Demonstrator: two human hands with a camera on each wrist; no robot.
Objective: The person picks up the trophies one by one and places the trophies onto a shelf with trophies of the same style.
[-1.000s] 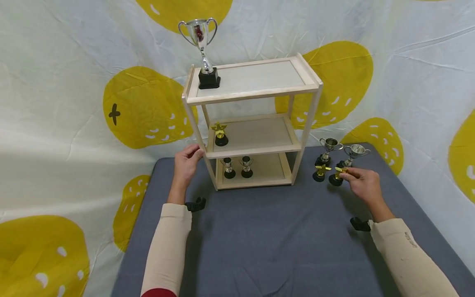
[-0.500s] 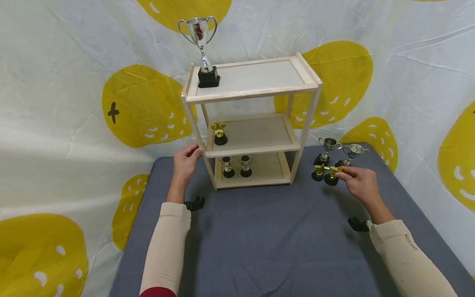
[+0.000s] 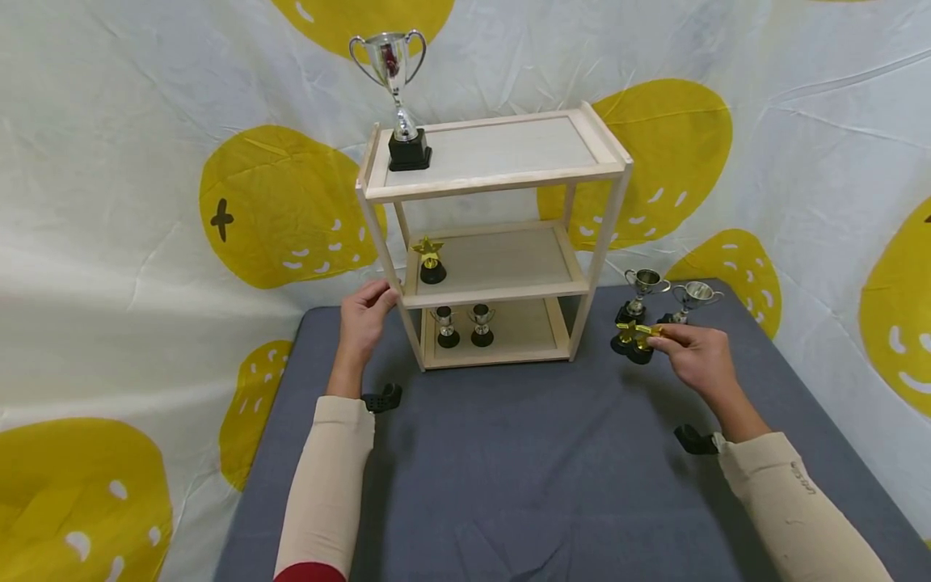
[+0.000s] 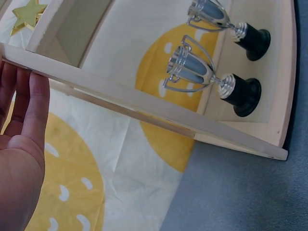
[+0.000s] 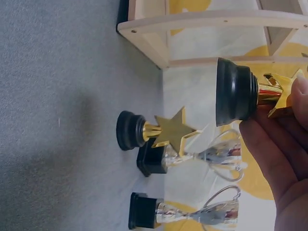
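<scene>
My right hand (image 3: 694, 356) pinches a gold star trophy (image 5: 236, 94) by its star, its black round base lifted off the table in the right wrist view. A second gold star trophy (image 5: 175, 132) stands on the table just beyond it. Two silver cup trophies (image 3: 643, 289) stand behind. At the left, my left hand (image 3: 364, 319) grips the front post of the wooden shelf (image 3: 502, 293) near the middle tier; its fingertips are partly hidden by the post. Another gold star trophy (image 3: 431, 260) sits at the left of that tier.
Two small silver cups (image 3: 482, 325) stand on the shelf's bottom tier. A tall silver trophy (image 3: 407, 105) occupies the top tier's left end. The grey-clothed table (image 3: 524, 469) meets a patterned cloth backdrop (image 3: 131, 97).
My right hand has lifted the star trophy and moved it slightly left, so it now overlaps the other star trophy in the head view. The left hand stays on the post.
</scene>
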